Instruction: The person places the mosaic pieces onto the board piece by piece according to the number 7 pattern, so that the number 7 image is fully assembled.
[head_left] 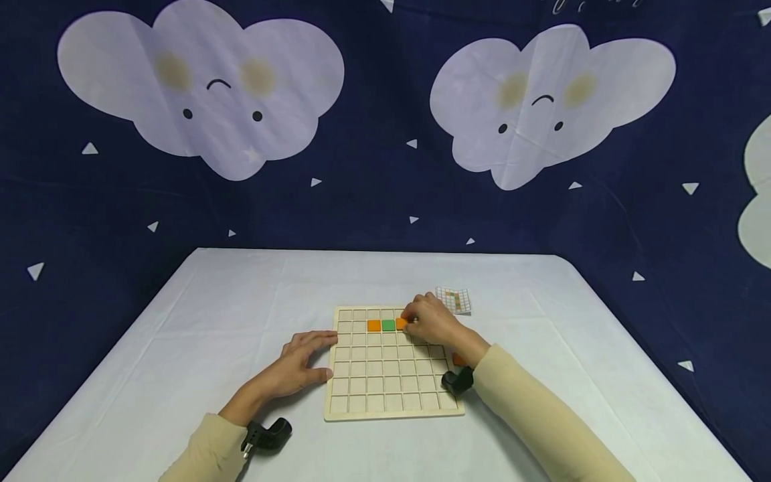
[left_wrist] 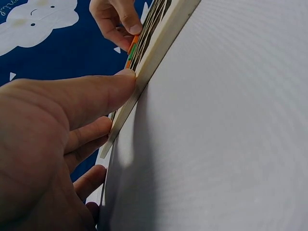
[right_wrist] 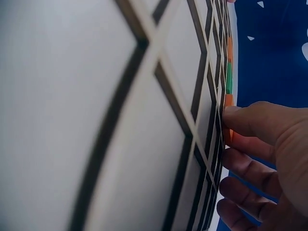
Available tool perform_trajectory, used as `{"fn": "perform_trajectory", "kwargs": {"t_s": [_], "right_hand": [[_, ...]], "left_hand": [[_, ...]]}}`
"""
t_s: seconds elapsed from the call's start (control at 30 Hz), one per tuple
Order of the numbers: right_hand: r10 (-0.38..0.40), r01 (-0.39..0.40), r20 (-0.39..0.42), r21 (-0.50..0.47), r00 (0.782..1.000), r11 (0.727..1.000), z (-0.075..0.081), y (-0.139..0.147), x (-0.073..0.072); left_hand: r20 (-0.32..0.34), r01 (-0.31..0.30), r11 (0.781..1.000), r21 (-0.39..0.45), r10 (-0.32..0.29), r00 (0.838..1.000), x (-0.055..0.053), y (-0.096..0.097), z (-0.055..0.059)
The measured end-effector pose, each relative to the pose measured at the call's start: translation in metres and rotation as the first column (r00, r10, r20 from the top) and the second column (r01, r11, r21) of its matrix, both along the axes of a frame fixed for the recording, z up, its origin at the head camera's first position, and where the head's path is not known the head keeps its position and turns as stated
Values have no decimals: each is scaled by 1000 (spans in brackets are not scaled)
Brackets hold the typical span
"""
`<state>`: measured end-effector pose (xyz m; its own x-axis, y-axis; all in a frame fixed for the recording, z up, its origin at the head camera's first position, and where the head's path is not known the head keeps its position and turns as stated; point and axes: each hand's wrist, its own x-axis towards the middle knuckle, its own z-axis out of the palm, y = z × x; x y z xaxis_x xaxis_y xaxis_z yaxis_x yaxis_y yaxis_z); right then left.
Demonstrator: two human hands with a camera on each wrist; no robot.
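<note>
A wooden grid board (head_left: 373, 405) lies on the white table. Along one of its upper rows sit an orange tile (head_left: 374, 326), a green tile (head_left: 388, 325) and another orange tile (head_left: 401, 324) side by side. My right hand (head_left: 435, 320) pinches that last orange tile between thumb and forefinger, covering part of it; the right wrist view shows the thumb (right_wrist: 240, 118) across its face. At the board's left edge, my left hand (head_left: 292, 367) rests with fingers extended, thumb (left_wrist: 113, 89) touching the rim.
Behind the board's upper right corner lies a small card (head_left: 454, 300) printed with a coloured grid. Beside the board's right edge, partly hidden by my right wrist, is another orange piece (head_left: 459, 359). A dark blue cloth (head_left: 385, 201) with clouds hangs behind the table.
</note>
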<state>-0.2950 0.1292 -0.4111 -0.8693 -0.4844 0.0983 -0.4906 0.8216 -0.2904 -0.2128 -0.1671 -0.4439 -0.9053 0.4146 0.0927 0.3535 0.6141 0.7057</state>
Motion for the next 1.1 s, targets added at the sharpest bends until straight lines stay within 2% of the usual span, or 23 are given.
{"fn": "perform_trajectory", "kwargs": {"t_s": [0.57, 0.87, 1.1], "right_hand": [[23, -23, 4, -35, 1000, 999, 0, 3, 2], [-21, 27, 64, -97, 998, 995, 10, 11, 5], [-43, 50, 51, -141, 998, 989, 18, 24, 8]], "left_hand": [[-2, 0, 1000, -2, 0, 1000, 0, -1, 0], [-9, 6, 1000, -1, -6, 1000, 1, -1, 1], [-17, 1, 1000, -8, -1, 1000, 2, -1, 1]]}}
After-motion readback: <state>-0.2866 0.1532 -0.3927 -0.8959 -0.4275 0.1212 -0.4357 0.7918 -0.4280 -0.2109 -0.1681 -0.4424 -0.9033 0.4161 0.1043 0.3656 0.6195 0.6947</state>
